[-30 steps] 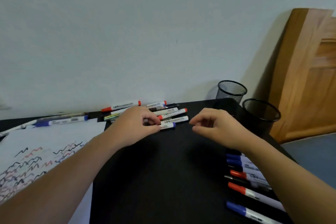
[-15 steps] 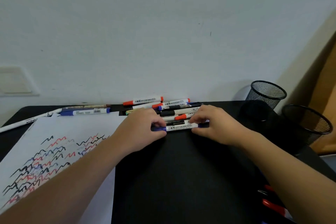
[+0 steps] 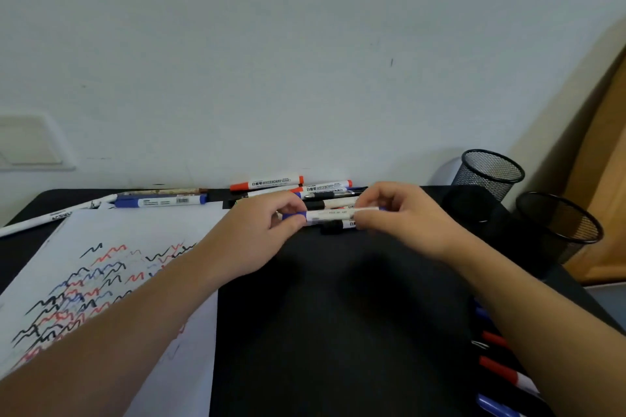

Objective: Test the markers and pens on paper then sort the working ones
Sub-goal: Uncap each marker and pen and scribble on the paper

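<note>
Lifted just clear of the pile at frame centre, the blue marker (image 3: 333, 213) is now pinched by the left hand (image 3: 261, 234) at its cap and the right hand (image 3: 403, 220) on its barrel, likely about to be uncapped for testing.

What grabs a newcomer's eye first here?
Both hands at centre: the left hand pinches the blue cap of a whiteboard marker while the right hand holds its barrel. Left of them lies paper full of squiggles; two mesh cups stand far right.

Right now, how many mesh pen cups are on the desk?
2. One mesh cup stands at the back right by the wall; the other cup stands nearer, to its right, by the wooden panel. No more show.
</note>
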